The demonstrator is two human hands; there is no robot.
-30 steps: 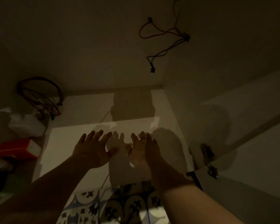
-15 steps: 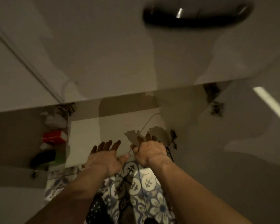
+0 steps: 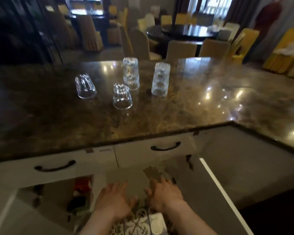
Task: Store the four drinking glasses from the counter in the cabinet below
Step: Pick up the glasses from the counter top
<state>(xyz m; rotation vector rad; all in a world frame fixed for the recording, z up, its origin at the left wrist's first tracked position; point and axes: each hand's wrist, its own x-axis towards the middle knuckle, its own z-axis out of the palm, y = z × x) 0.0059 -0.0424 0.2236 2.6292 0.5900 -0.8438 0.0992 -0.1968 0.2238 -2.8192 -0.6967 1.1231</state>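
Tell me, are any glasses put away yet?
Not yet. Done: the cabinet below is open. In hand: nothing; the left hand and right hand are empty down there. Left: all four glasses on the counter need storing.

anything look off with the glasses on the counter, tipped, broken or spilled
Nothing stands out. All four glasses sit mouth down on the counter: two short ones in front, two taller ones behind. No cracks or liquid show, though the picture is blurry. Both hands are empty, down by the open cabinet.
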